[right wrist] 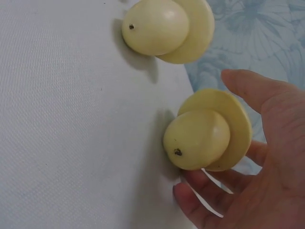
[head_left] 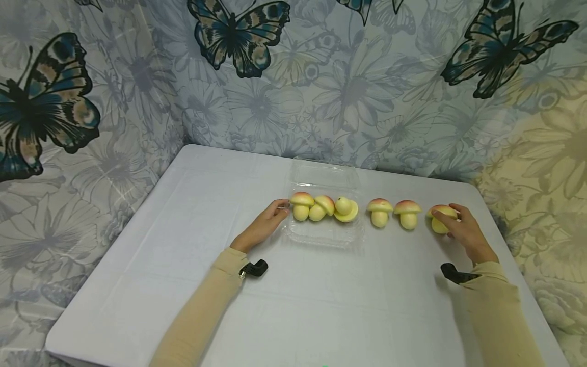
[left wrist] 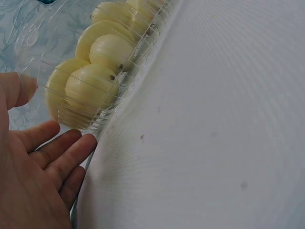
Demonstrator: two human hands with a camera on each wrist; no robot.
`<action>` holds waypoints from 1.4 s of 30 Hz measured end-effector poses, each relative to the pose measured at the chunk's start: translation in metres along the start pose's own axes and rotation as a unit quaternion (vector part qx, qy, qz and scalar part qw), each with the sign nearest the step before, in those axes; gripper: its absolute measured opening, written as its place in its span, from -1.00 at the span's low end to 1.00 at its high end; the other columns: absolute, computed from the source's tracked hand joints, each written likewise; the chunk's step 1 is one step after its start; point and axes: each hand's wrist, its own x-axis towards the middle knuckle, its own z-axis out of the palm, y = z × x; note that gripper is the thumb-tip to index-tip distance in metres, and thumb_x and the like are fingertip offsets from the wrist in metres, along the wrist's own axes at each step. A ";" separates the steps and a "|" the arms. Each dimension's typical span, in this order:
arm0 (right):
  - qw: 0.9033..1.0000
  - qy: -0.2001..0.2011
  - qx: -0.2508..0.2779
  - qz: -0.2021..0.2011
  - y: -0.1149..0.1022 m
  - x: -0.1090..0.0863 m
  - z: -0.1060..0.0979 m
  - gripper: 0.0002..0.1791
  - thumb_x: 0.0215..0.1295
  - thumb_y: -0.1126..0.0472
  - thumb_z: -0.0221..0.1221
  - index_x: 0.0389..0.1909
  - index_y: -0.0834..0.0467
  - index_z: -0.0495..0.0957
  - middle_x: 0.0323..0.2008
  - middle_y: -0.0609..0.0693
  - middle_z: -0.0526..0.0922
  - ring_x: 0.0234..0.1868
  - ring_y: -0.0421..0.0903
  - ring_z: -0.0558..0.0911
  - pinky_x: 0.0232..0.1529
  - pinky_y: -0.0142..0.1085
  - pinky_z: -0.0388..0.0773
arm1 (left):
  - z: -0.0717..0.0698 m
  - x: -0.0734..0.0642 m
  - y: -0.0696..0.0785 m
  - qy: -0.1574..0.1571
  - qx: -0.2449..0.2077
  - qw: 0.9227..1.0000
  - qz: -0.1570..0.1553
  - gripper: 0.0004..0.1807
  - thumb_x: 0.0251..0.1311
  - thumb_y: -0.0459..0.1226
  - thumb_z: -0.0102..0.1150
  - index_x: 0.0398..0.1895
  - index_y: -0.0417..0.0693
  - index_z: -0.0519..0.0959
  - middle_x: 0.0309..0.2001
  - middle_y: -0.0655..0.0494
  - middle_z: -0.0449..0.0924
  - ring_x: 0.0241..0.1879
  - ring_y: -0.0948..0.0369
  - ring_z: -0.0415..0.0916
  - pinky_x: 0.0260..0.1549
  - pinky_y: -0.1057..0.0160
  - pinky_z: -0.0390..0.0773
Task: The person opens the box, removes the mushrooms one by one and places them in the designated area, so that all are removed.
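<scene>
A clear plastic clamshell box [head_left: 321,235] lies with its lid folded back and holds three toy mushrooms, yellow with reddish caps; one mushroom [head_left: 345,209] is tipped over, stem upward. At the box's left side is my left hand [head_left: 265,224]. Its fingertips [left wrist: 88,143] touch or nearly touch the ribbed wall, and the thumb stands apart near the rim. My right hand [head_left: 468,235] reaches around the rightmost mushroom [right wrist: 200,138] on the table. Its fingers lie beneath and behind that mushroom, while the thumb [right wrist: 243,86] shows a gap from the cap.
Two more mushrooms, a nearer one [head_left: 379,212] and another [head_left: 407,214], stand in a row between the box and my right hand. The table [head_left: 298,306] has a white cover. Behind it hangs butterfly-patterned cloth [head_left: 357,92].
</scene>
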 end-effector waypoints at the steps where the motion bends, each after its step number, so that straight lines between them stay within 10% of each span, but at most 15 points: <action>1: 1.000 -0.002 -0.002 0.003 0.000 0.000 -0.001 0.12 0.46 -0.34 -0.04 0.59 0.34 -0.35 0.50 0.56 -0.06 -0.13 -0.41 0.37 -0.25 -0.51 0.53 | 0.000 0.000 0.000 0.001 0.000 1.000 0.000 -0.41 0.53 0.12 -0.16 0.52 0.22 0.21 0.43 0.08 0.39 0.42 0.05 0.36 0.41 -0.12 0.34; 10: 1.000 0.012 -0.013 0.023 -0.001 -0.004 -0.007 0.12 0.46 -0.36 -0.09 0.58 0.38 -0.33 0.50 0.60 -0.14 0.22 0.36 0.40 -0.08 -0.26 0.50 | 0.000 0.001 -0.001 -0.003 -0.007 1.000 -0.001 -0.42 0.53 0.11 -0.15 0.53 0.21 0.20 0.44 0.06 0.37 0.43 0.03 0.34 0.42 -0.13 0.32; 19: 0.998 0.051 0.028 0.026 -0.009 -0.009 -0.013 0.08 0.44 -0.39 -0.10 0.61 0.30 -0.22 0.56 0.49 -0.18 0.50 0.54 -0.04 0.37 0.48 0.02 | 0.000 0.002 -0.002 -0.004 -0.011 1.000 0.003 -0.42 0.54 0.09 -0.16 0.54 0.21 0.19 0.46 0.08 0.33 0.43 0.04 0.33 0.42 -0.13 0.32; 42: 0.989 0.134 0.061 -0.010 -0.050 -0.022 -0.015 -0.07 0.40 -0.32 0.06 0.63 0.00 -0.03 0.61 0.03 0.06 0.50 0.07 0.18 0.38 -0.03 0.26 | 0.000 0.002 -0.001 0.002 -0.013 1.000 -0.001 -0.43 0.54 0.08 -0.14 0.52 0.19 0.22 0.45 0.09 0.35 0.42 0.04 0.35 0.40 -0.12 0.34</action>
